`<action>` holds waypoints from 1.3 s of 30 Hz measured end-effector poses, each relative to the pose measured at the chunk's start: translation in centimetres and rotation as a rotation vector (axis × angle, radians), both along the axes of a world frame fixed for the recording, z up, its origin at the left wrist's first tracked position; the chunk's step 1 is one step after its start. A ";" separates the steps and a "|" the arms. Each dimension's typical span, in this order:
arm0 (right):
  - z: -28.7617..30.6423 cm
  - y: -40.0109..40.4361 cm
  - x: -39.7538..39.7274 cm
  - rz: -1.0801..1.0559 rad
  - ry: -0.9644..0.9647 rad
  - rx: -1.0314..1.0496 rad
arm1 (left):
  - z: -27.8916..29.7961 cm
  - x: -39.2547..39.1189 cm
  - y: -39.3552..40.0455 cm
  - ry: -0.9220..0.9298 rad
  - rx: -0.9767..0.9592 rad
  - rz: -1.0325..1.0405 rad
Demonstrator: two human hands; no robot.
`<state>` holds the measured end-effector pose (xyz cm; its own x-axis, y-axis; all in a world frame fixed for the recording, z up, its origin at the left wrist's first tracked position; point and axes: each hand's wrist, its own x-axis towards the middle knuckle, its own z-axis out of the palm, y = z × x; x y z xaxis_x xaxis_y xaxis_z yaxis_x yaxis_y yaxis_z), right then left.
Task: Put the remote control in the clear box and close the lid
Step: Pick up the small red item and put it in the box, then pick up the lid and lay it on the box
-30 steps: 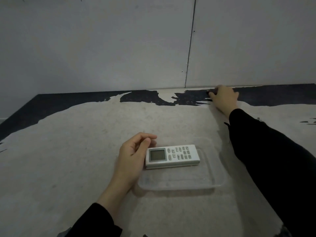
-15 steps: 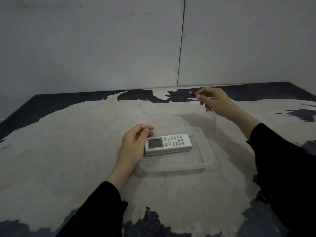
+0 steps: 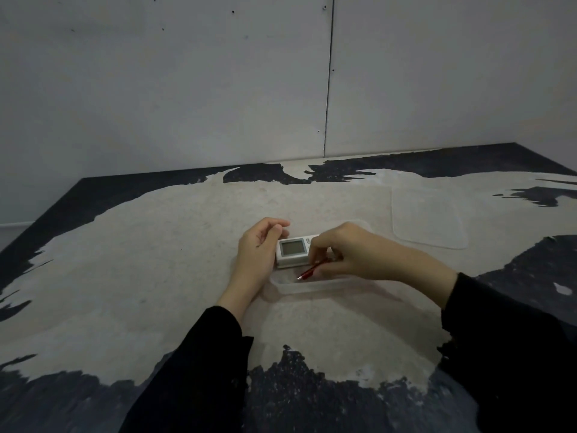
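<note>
A white remote control (image 3: 293,252) with a grey screen lies in the shallow clear box (image 3: 307,287) at the middle of the table. My left hand (image 3: 257,253) rests against the remote's left end, fingers curled over its top corner. My right hand (image 3: 343,253) covers the remote's right half and pinches a thin red pen (image 3: 310,272), whose tip points down-left into the box. The clear lid (image 3: 429,218) lies flat on the table, to the right of and behind the box.
The table (image 3: 156,276) is worn beige with black patches at its edges. A grey panelled wall (image 3: 218,89) rises right behind it. Black sleeves cover both forearms.
My right hand came back from the far edge carrying the red pen and now sits over the remote's right half. The left hand stayed at the remote's left end.
</note>
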<state>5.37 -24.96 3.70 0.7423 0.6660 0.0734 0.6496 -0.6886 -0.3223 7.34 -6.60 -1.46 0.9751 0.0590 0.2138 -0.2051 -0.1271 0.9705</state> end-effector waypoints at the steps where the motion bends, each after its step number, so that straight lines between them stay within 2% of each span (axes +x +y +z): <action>1: 0.2 -0.1 0.0 0.009 0.013 -0.018 | 0.0 0.0 0.0 0.001 -0.001 0.000; 5: 0.5 -1.0 -0.1 0.024 0.084 -0.057 | -0.1 0.2 0.2 -0.005 -0.006 -0.007; 11: 1.3 -2.3 -0.4 -0.020 0.064 -0.094 | -0.1 0.2 0.2 -0.008 0.001 -0.011; 14: 2.3 -4.3 -0.5 -0.159 0.012 0.059 | -0.2 0.2 0.2 0.000 0.006 -0.013; 17: 0.6 -7.2 0.4 -0.446 -0.146 0.227 | -0.1 0.2 0.1 0.005 0.016 -0.009; 19: -1.6 -9.0 1.4 -0.698 -0.151 0.081 | -0.1 0.2 0.2 0.000 0.023 -0.004; 21: -3.2 -10.2 1.5 -0.854 -0.008 -0.119 | -0.2 0.2 0.2 -0.005 0.030 -0.006; 23: -3.6 -10.6 1.4 -0.881 0.020 -0.153 | -0.3 0.2 0.3 -0.004 0.035 -0.009; 27: -3.1 -9.9 0.9 -0.795 -0.204 -0.136 | -0.3 0.1 0.3 0.003 0.037 -0.010; 29: -2.8 -9.5 0.8 -0.801 -0.375 -0.035 | -0.2 0.0 0.3 0.001 0.047 -0.008; 32: -1.3 -10.1 0.8 -0.859 -0.680 0.266 | -0.2 -0.2 0.2 0.000 0.031 -0.013; 34: -0.4 -10.6 1.0 -0.871 -0.768 0.529 | -0.2 -0.1 0.1 0.007 0.023 -0.012; 36: 0.1 -10.6 1.3 -0.865 -0.690 0.850 | -0.2 0.0 0.2 0.016 0.022 -0.007; 39: 0.3 -10.0 1.5 -0.913 -0.427 1.222 | -0.3 0.1 0.2 0.017 0.022 -0.006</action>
<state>6.86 -34.91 3.96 0.6289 -0.5887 0.5078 0.3632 -0.3551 -0.8614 7.45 -6.44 -1.80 0.9790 0.0487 0.1980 -0.1890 -0.1472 0.9709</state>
